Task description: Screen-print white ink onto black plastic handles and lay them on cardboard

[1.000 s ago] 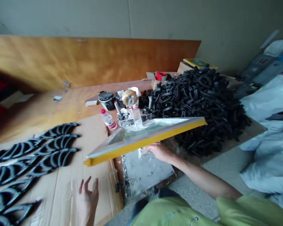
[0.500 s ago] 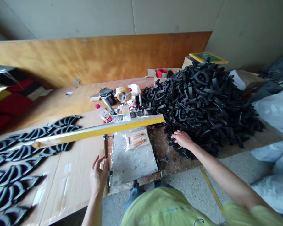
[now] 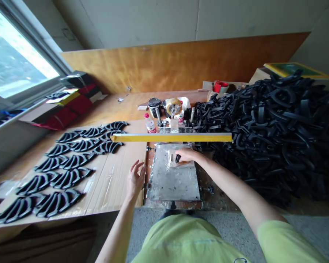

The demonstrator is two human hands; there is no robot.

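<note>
My right hand (image 3: pixel 186 155) is closed around a black plastic part (image 3: pixel 178 158), of which only one end shows below the fingers. It is at the small block (image 3: pixel 186 164) fixed on the grey metal plate (image 3: pixel 172 182); whether the part touches the block I cannot tell. Left of the plate, my left hand (image 3: pixel 136 177) hovers by the cardboard's edge with fingers apart and nothing in them. A long yellow-edged bar (image 3: pixel 172 138) spans the space beyond both hands.
A big heap of black plastic parts (image 3: pixel 252 120) fills the right side. Rows of curved black parts (image 3: pixel 78 159) lie on cardboard (image 3: pixel 109 182) at left. Behind the bar stand a red-capped bottle (image 3: pixel 150 125), a dark tub (image 3: pixel 154 106) and a tape roll (image 3: pixel 174 107).
My right hand has moved left from the heap to the block on the plate, now with a black part in it. The view has turned left; my left hand stays beside the plate, still empty.
</note>
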